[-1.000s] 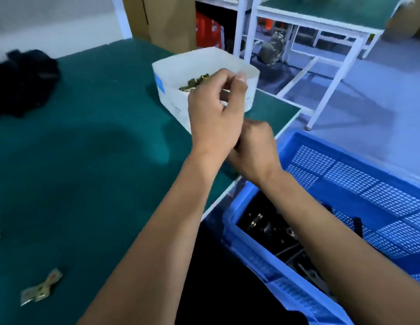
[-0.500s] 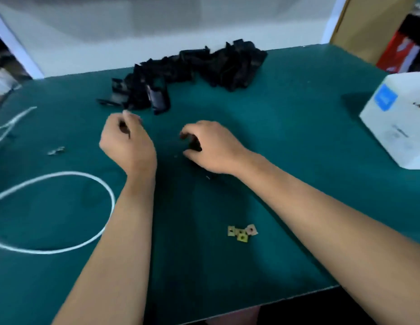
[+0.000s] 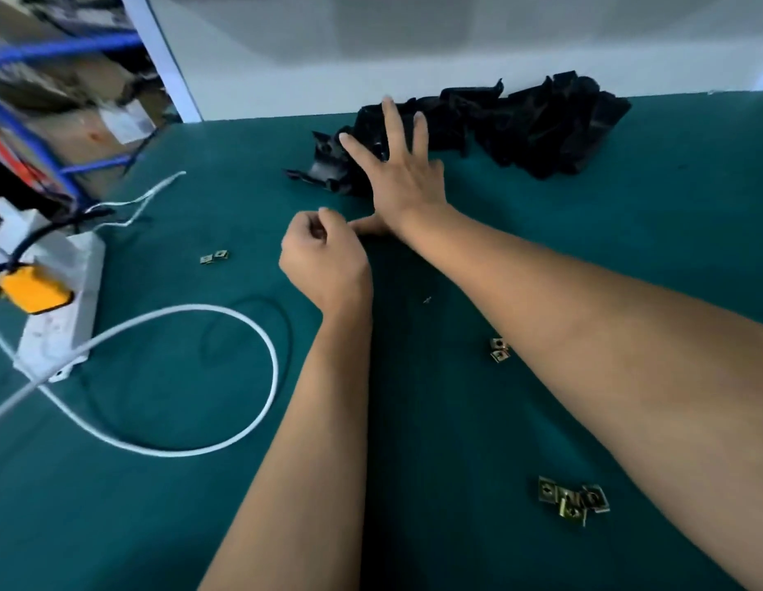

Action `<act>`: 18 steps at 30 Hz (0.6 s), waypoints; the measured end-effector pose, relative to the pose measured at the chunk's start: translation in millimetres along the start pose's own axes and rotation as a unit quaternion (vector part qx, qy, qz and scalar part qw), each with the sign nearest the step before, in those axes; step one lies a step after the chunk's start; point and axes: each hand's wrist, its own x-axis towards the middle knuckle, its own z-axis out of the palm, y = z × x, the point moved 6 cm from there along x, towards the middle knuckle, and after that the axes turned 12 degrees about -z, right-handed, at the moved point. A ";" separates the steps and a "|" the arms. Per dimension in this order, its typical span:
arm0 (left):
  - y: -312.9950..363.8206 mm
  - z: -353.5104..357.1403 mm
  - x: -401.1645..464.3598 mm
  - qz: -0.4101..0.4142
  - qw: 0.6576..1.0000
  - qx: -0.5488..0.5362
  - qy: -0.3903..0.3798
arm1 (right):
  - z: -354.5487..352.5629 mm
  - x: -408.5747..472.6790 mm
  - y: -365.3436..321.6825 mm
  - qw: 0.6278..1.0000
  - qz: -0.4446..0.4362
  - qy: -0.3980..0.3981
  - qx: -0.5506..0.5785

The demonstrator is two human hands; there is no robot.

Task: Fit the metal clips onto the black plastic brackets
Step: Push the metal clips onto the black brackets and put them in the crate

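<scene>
Now the heap of black plastic brackets (image 3: 499, 121) lies at the far edge of your green table (image 3: 158, 484); your right hand (image 3: 403, 172) spreads flat-fingered over it. Your left hand (image 3: 324, 262) curls closed, contents unseen. Brass-coloured metal clips (image 3: 573, 501) lie nearby.

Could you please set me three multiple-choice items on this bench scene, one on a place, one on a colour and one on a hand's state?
1. Where does the pile of black brackets lie?
A. at the table's far edge
B. by the near edge
C. on the power strip

2. What colour is the plug in the white power strip?
A. red
B. yellow
C. green

3. How is the right hand?
A. curled into a fist
B. pinching a cable
C. fingers spread, reaching to the brackets

Answers: 1 A, the pile sits by the wall; 2 B, the yellow plug shows plainly; 3 C, its fingers are straight and splayed over the pile.
</scene>
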 end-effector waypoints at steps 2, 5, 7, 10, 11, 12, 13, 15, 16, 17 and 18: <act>-0.6 0.5 -0.5 -0.007 1.000 0.014 -0.006 | 3.0 4.5 1.1 0.997 -0.019 -0.051 0.054; -1.0 -1.9 0.1 -0.016 1.000 0.019 -0.005 | 0.5 1.3 -1.6 0.993 -0.047 -0.046 0.097; -0.7 -3.0 0.7 -0.021 1.000 0.014 -0.009 | -3.3 -6.4 0.5 0.995 -0.039 -0.018 0.090; -0.6 -0.8 -0.5 -0.012 0.999 0.032 -0.022 | -5.2 -31.6 15.7 0.998 -0.029 -0.014 0.061; -0.3 0.0 -1.2 -0.007 0.999 0.037 -0.029 | -6.3 -43.2 21.9 0.998 -0.036 -0.005 0.060; -0.1 3.2 -2.6 -0.002 0.998 0.042 -0.040 | -9.4 -57.0 29.1 0.997 -0.046 0.010 0.061; -0.4 6.5 -3.1 0.002 0.997 0.046 -0.055 | -11.5 -70.1 34.4 0.996 -0.056 0.024 0.067; -1.8 16.1 -9.4 0.008 0.993 0.054 -0.101 | -16.2 -95.6 44.7 0.992 -0.069 0.049 0.095; -1.4 20.9 -14.7 0.015 0.990 0.052 -0.129 | -18.3 -106.4 47.9 0.989 -0.072 0.059 0.114; -1.2 26.7 -22.6 0.024 0.986 0.054 -0.157 | -20.9 -118.6 51.1 0.985 -0.071 0.071 0.139; 0.1 31.9 -29.6 0.038 0.980 0.075 -0.180 | -23.6 -129.9 54.0 0.978 -0.066 0.092 0.175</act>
